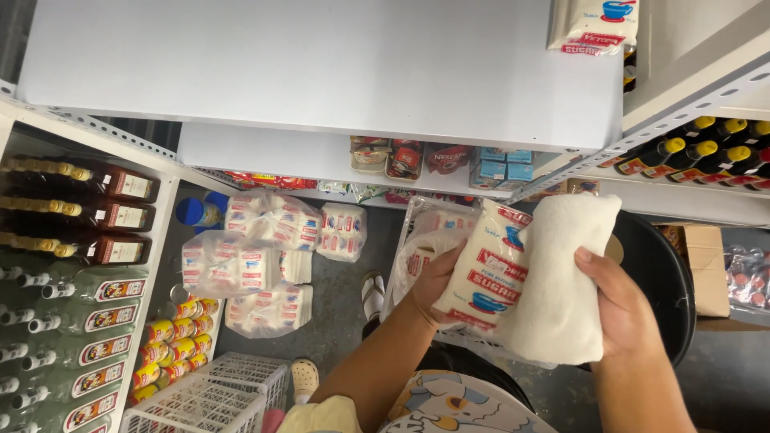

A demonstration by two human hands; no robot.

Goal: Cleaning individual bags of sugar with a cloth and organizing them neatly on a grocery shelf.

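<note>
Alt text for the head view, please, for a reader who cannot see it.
Seen from above, the left hand holds a printed white bag and the right hand a plain-sided white bag, below a grey metal shelf. Bottles line racks at left; bagged packets lie on the floor.

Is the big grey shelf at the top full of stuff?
No, the grey shelf is almost bare, with only one white packet lying at its far right end.
</note>
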